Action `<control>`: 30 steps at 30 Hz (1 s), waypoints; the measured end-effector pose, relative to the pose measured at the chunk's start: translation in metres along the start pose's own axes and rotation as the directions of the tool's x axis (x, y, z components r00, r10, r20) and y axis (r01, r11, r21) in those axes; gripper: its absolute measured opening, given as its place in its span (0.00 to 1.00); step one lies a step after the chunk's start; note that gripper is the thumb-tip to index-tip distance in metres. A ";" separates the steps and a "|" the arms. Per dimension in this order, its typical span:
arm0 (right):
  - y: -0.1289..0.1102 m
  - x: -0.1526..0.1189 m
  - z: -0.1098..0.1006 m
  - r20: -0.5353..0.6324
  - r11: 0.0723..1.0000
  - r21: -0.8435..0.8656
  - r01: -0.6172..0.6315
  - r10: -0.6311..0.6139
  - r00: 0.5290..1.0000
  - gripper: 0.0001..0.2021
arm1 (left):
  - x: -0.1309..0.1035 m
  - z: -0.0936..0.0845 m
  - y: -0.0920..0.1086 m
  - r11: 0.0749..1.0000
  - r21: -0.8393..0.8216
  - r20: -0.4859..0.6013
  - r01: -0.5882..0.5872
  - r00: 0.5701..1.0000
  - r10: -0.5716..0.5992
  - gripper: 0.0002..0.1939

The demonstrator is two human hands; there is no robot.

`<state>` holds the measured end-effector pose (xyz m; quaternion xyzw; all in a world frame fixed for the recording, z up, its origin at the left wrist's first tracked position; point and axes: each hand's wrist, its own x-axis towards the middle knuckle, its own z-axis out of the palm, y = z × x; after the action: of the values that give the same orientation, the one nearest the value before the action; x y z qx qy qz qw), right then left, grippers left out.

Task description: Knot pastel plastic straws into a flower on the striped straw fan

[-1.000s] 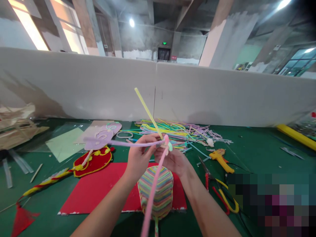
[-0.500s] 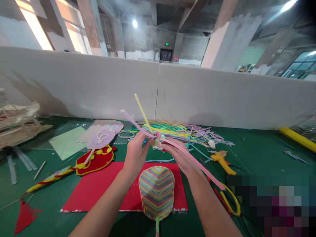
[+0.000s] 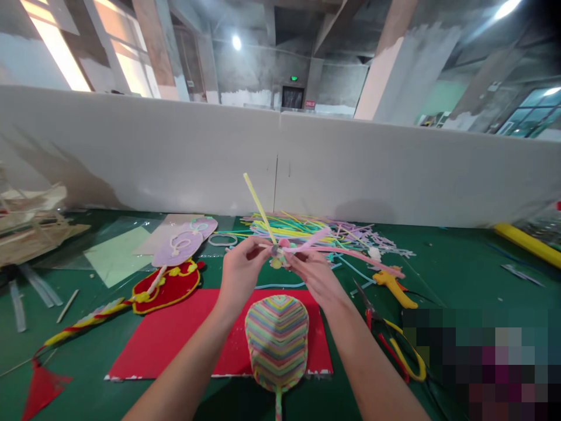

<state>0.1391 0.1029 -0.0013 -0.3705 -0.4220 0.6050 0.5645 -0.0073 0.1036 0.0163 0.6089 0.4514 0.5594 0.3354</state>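
Both hands pinch a small bundle of fuzzy stems (image 3: pixel 276 250) above the red board. My left hand (image 3: pixel 246 268) is closed on its left side, and my right hand (image 3: pixel 316 273) is closed on its right side. A yellow stem (image 3: pixel 260 207) sticks up from the bundle. Pink and purple stems (image 3: pixel 357 257) reach out to the right, over my right hand. Below the hands, a striped oval fan (image 3: pixel 277 339) lies partly on the red board (image 3: pixel 175 339). Fingertips hide part of the bundle's centre.
Loose colored stems (image 3: pixel 302 227) lie behind the hands. Scissors (image 3: pixel 394 345) and a yellow glue gun (image 3: pixel 397 289) are at the right. A red fan with a tassel (image 3: pixel 166 288), a purple piece (image 3: pixel 179 242) and green paper (image 3: pixel 118 254) lie left. A white partition (image 3: pixel 175 152) stands behind.
The purple stem has swung from the upper left to the right. The pink stem has risen from its downward slope. Both hands stay together at the bundle, and the scissors show more.
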 end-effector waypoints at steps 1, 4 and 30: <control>-0.001 0.000 0.000 0.004 1.000 -0.005 -0.006 0.006 1.000 0.12 | 0.001 0.000 0.000 0.999 -0.032 0.004 0.032 0.999 -0.032 0.06; -0.003 -0.001 0.000 -0.011 1.000 -0.022 -0.022 0.022 1.000 0.11 | 0.003 -0.001 0.002 0.984 -0.126 0.023 0.128 0.992 -0.126 0.10; -0.009 0.002 -0.015 0.143 0.996 -0.035 -0.085 0.090 0.986 0.14 | 0.009 -0.015 0.006 0.985 -0.132 0.346 0.110 0.937 -0.058 0.16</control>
<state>0.1561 0.1064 0.0019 -0.3520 -0.4538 0.6483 0.4999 -0.0215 0.1080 0.0279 0.6497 0.3693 0.4630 0.4766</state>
